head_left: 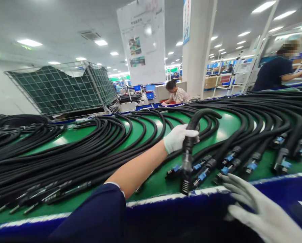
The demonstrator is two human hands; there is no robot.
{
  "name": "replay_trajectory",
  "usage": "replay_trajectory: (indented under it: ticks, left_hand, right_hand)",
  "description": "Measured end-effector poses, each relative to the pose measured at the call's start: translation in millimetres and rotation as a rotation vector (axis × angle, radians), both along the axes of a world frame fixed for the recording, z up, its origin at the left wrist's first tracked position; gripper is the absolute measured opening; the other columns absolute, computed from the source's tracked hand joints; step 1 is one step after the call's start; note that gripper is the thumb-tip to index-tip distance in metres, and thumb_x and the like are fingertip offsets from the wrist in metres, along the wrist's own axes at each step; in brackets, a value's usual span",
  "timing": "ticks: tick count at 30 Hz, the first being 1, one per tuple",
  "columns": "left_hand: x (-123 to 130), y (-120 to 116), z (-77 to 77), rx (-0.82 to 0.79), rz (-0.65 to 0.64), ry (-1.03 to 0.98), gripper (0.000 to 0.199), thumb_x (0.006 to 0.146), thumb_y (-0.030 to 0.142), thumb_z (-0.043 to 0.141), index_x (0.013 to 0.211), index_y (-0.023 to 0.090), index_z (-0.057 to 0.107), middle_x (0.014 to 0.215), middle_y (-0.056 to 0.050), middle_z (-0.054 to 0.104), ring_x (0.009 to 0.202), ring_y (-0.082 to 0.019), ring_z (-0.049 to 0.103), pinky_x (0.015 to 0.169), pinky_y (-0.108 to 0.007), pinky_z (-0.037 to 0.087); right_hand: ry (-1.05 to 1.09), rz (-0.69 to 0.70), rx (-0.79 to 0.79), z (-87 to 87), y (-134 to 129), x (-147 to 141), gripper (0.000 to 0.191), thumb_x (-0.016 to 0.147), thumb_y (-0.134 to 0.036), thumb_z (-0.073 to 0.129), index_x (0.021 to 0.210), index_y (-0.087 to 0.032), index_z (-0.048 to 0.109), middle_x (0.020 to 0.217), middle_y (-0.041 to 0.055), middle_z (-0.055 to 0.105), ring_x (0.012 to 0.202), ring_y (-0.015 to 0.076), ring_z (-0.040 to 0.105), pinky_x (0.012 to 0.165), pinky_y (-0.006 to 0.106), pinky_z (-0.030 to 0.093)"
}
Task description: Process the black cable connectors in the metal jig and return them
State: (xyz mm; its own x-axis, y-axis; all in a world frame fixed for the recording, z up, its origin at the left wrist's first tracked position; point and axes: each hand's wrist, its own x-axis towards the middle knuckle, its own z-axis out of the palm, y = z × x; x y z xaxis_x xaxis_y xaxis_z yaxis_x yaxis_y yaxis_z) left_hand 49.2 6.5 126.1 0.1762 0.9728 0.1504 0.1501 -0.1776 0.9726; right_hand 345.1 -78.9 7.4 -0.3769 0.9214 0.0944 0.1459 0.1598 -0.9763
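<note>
Head view: our left hand (180, 138) closes around a black corrugated cable (188, 168) over the green table (153, 182); our right hand (262, 212) hovers, fingers spread wide, beside its blue edge (166, 216).

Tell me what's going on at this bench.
A person's white-gloved left hand grips a black corrugated cable, its end hanging down over a green bench. The gloved right hand is open, by the bench's blue edge. Many black cables lie in curved rows across the bench, several ending in blue-tagged connectors. Beyond them a co-worker sits at a station, and a wire cage lined with dark fabric stands behind the bench.
</note>
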Motion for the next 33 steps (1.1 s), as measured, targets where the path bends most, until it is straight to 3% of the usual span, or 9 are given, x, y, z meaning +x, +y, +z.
replay_trajectory:
  ticks: [3, 8, 10, 13, 16, 19, 23, 27, 33]
  left_hand:
    - [53.9, -17.4, -4.8, 0.16, 0.006, -0.245, 0.034, 0.086, 0.044, 0.068, 0.106, 0.017, 0.059, 0.09, -0.007, 0.068, 0.085, -0.021, 0.067, 0.086, -0.037, 0.055]
    - [88.3, -38.7, -11.8, 0.578, 0.393, 0.307, 0.038, 0.083, 0.037, 0.076, 0.115, 0.018, 0.066, 0.112, -0.01, 0.068, 0.115, -0.029, 0.061, 0.106, -0.048, 0.046]
    - [92.9, -39.3, -18.7, 0.851, 0.074, 0.566, 0.037, 0.083, 0.03, 0.077, 0.119, 0.023, 0.069, 0.123, -0.011, 0.068, 0.126, -0.031, 0.058, 0.113, -0.052, 0.04]
    - [107.8, -45.6, -38.0, 1.073, -0.531, 0.714, 0.027, 0.088, 0.02, 0.071, 0.114, 0.03, 0.075, 0.109, -0.005, 0.076, 0.107, -0.026, 0.069, 0.106, -0.048, 0.046]
    - [130.8, -54.4, -62.1, 0.89, -0.565, 0.676, 0.026, 0.095, 0.024, 0.061, 0.114, 0.031, 0.078, 0.105, -0.005, 0.078, 0.094, -0.023, 0.072, 0.09, -0.037, 0.055]
    - [154.3, -57.6, -76.0, 0.502, -0.415, 0.701, 0.027, 0.096, 0.04, 0.059, 0.112, 0.033, 0.079, 0.11, -0.003, 0.079, 0.102, -0.026, 0.073, 0.096, -0.036, 0.056]
    - [178.3, -53.5, -70.5, 0.17, -0.35, 0.647, 0.035, 0.091, 0.046, 0.06, 0.116, 0.028, 0.077, 0.118, -0.002, 0.078, 0.113, -0.029, 0.071, 0.105, -0.039, 0.052]
    - [197.1, -46.3, -56.5, -0.028, -0.432, 0.499, 0.042, 0.088, 0.037, 0.062, 0.125, 0.021, 0.073, 0.108, -0.002, 0.08, 0.097, -0.025, 0.074, 0.088, -0.033, 0.057]
    - [215.8, -38.7, -43.0, 0.029, -0.442, 0.422, 0.044, 0.091, 0.046, 0.063, 0.122, 0.018, 0.076, 0.087, -0.002, 0.079, 0.078, -0.021, 0.071, 0.072, -0.029, 0.055]
  right_hand:
    - [0.222, 0.103, -0.21, 22.1, -30.1, -38.8, 0.068, 0.075, -0.035, 0.08, 0.138, -0.024, 0.057, 0.112, 0.0123, 0.073, 0.095, 0.0269, 0.072, 0.083, 0.04, 0.059]
    - [0.21, -0.002, -0.174, 30.9, -39.5, -10.7, 0.024, 0.073, -0.016, 0.069, 0.097, -0.018, 0.066, 0.08, -0.0019, 0.065, 0.057, 0.0102, 0.053, 0.054, 0.025, 0.044]
    - [0.15, 0.008, -0.189, 34.0, -46.4, 16.9, 0.026, 0.072, -0.013, 0.068, 0.097, -0.018, 0.066, 0.074, -0.0043, 0.061, 0.054, 0.0094, 0.051, 0.052, 0.024, 0.041]
    - [0.016, 0.058, -0.24, 46.3, -64.2, 54.2, 0.023, 0.075, -0.02, 0.071, 0.098, -0.018, 0.067, 0.068, -0.0052, 0.059, 0.054, 0.0107, 0.052, 0.053, 0.024, 0.042]
    - [-0.211, 0.004, -0.156, 56.9, -81.9, 92.7, 0.028, 0.086, -0.043, 0.07, 0.101, -0.019, 0.069, 0.079, 0.0, 0.067, 0.069, 0.0157, 0.062, 0.067, 0.028, 0.048]
    - [-0.764, -0.472, -0.012, 48.3, -96.3, 138.6, 0.047, 0.091, -0.061, 0.063, 0.1, -0.015, 0.07, 0.099, 0.0116, 0.071, 0.093, 0.026, 0.066, 0.086, 0.037, 0.048]
    - [-1.362, -0.754, -0.139, 9.4, -106.9, 186.6, 0.035, 0.088, -0.044, 0.068, 0.095, -0.01, 0.07, 0.101, 0.0219, 0.068, 0.099, 0.0345, 0.065, 0.086, 0.042, 0.046]
    - [-1.156, -0.807, -0.101, -11.2, -103.9, 190.4, 0.011, 0.086, -0.023, 0.059, 0.083, -0.014, 0.064, 0.086, 0.012, 0.068, 0.078, 0.0225, 0.064, 0.071, 0.032, 0.042]
    - [-0.524, -0.599, 0.171, 17.2, -94.5, 142.4, 0.029, 0.078, -0.003, 0.051, 0.097, -0.018, 0.068, 0.096, 0.0054, 0.073, 0.086, 0.0202, 0.068, 0.079, 0.029, 0.05]
